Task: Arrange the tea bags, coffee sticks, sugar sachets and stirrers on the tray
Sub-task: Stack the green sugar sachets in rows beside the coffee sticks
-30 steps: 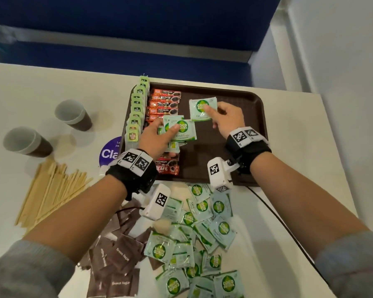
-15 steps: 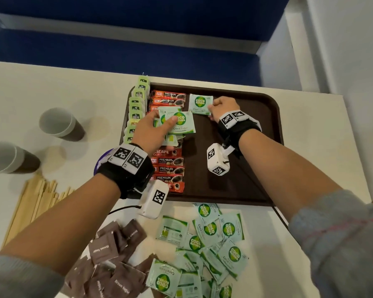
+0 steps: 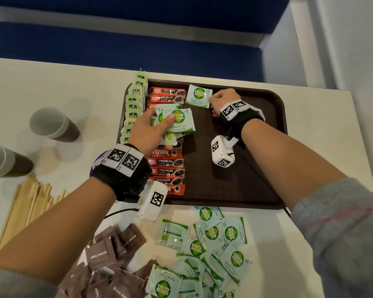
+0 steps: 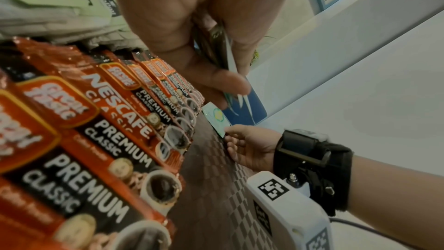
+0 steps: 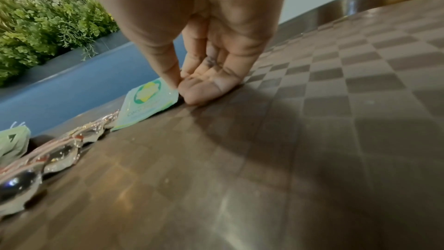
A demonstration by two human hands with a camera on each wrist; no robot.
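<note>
**A:** So the right hand [image 3: 221, 101] had carried that green sugar sachet [image 3: 199, 96] back to the tray's [image 3: 267, 147] far end, next to the coffee sticks [image 3: 167, 168]? Fingers still pinching its corner?

**B:** Yep, nearly flat by then. Left hand [image 3: 148, 134] gripped a stack of sachets [image 3: 177, 121]. Looked like a sugar column starting; stirrers [image 3: 26, 203] sat untouched on the surface.

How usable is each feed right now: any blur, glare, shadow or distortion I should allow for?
Head view: sharp and evenly lit, wide-angle bend at the edges, soft shadows beside the cups. Left wrist view: dim, the nearest coffee sticks blurred and stretched, left hand fills the top. Right wrist view: the right hand throws a broad shadow over the tray, glare on the foil stick ends, foreground soft.
</note>
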